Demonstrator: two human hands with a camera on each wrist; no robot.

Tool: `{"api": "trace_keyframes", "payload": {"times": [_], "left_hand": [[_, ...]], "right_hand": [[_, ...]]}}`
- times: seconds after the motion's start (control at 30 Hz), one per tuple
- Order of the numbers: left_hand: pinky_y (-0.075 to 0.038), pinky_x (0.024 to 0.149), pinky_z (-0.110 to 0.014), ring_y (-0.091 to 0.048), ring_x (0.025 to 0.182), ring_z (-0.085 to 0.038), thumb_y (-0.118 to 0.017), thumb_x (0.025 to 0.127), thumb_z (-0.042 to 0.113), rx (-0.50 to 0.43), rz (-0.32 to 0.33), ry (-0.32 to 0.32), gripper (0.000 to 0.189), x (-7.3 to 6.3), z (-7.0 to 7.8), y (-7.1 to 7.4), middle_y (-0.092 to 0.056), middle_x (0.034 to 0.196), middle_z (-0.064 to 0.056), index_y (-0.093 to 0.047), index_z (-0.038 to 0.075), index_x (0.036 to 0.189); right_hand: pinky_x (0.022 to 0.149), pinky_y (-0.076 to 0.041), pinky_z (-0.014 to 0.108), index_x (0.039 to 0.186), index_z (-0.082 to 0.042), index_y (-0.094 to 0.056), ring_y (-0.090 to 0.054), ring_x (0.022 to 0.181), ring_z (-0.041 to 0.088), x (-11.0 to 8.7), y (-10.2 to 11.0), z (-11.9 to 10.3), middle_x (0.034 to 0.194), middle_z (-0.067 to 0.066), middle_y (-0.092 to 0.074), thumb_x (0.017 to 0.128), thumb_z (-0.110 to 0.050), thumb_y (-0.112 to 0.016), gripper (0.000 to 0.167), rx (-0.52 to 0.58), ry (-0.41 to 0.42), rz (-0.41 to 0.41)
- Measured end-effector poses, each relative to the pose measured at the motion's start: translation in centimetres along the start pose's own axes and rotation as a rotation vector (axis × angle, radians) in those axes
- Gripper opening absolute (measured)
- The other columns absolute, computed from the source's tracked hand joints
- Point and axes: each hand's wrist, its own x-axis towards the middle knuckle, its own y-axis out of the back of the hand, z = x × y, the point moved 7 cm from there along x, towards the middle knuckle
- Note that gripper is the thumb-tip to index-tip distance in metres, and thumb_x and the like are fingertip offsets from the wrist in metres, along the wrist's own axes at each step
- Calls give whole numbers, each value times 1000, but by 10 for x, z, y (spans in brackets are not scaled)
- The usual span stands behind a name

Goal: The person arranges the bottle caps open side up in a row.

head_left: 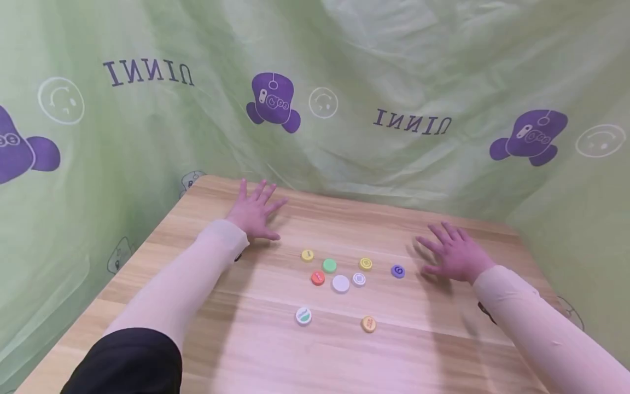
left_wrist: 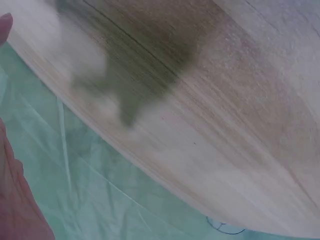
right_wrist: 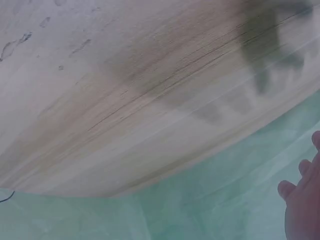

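My left hand (head_left: 252, 213) is over the far left of the wooden table, fingers straight and spread, holding nothing. On the far right my right hand (head_left: 459, 254) is likewise spread and holds nothing; nearest to it lies a blue bottle cap (head_left: 398, 271) marked like a 6. Between the hands are two yellow caps, one on the left (head_left: 307, 255) and one on the right (head_left: 366, 264), a green cap (head_left: 329, 266), a red cap (head_left: 318, 278), a plain white cap (head_left: 340, 284) and a patterned white cap (head_left: 359, 279). Closer in lie a white-and-green cap (head_left: 303, 316) and an orange cap (head_left: 368, 324).
A light green curtain (head_left: 344, 158) with purple figures and mirrored lettering hangs behind and beside the wooden table (head_left: 275, 355). Both wrist views show mostly table surface, hand shadows and the table edge, with part of each hand at the border.
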Motion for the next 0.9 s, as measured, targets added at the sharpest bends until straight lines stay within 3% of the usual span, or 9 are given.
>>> {"api": "trace_keyframes", "payload": {"times": [0.13, 0.27, 0.4, 0.53, 0.7, 0.9], "left_hand": [[10, 113, -77, 1, 155, -44, -61, 83, 80, 10, 25, -21, 105, 2, 4, 4, -6, 170, -20, -25, 27, 165], [6, 116, -75, 0, 155, -44, -63, 87, 71, -95, 60, -7, 99, 3, 6, 11, -8, 170, -21, -25, 24, 165], [-16, 120, -68, -15, 153, -47, -69, 91, 46, -243, 116, -31, 85, 2, 13, 18, -20, 167, -25, -33, 16, 162], [-35, 116, -62, -32, 145, -47, -70, 91, 25, -357, 154, -63, 75, 0, 20, 20, -33, 159, -28, -40, 10, 158], [-40, 113, -58, -40, 139, -42, -66, 94, 22, -479, 139, -15, 72, 0, 23, 20, -39, 153, -26, -38, 8, 159], [-37, 115, -58, -43, 138, -45, -67, 94, 20, -614, 70, 12, 72, -3, 33, 23, -42, 151, -30, -38, 2, 157]], "right_hand": [[113, -28, 72, 152, -12, -50, -27, 143, 59, 9, 8, -4, 158, 33, -34, 94, -58, -66, 75, 37, -9, 2], [112, -31, 72, 155, -8, -45, -29, 142, 59, 25, 24, -14, 157, 34, -32, 100, -49, -62, 71, 165, -20, 26], [112, -33, 70, 157, -3, -38, -32, 141, 56, 41, 40, -31, 155, 34, -35, 106, -43, -55, 67, 365, -32, 47], [110, -39, 65, 157, -1, -39, -45, 134, 50, 56, 50, -52, 150, 32, -42, 108, -41, -51, 64, 514, -47, 84], [103, -48, 60, 150, 2, -47, -57, 124, 46, 77, 60, -77, 146, 29, -49, 106, -31, -57, 56, 677, -75, 117], [101, -53, 52, 142, 9, -52, -63, 119, 41, 99, 68, -104, 136, 28, -60, 102, -18, -62, 49, 883, -88, 140]]}}
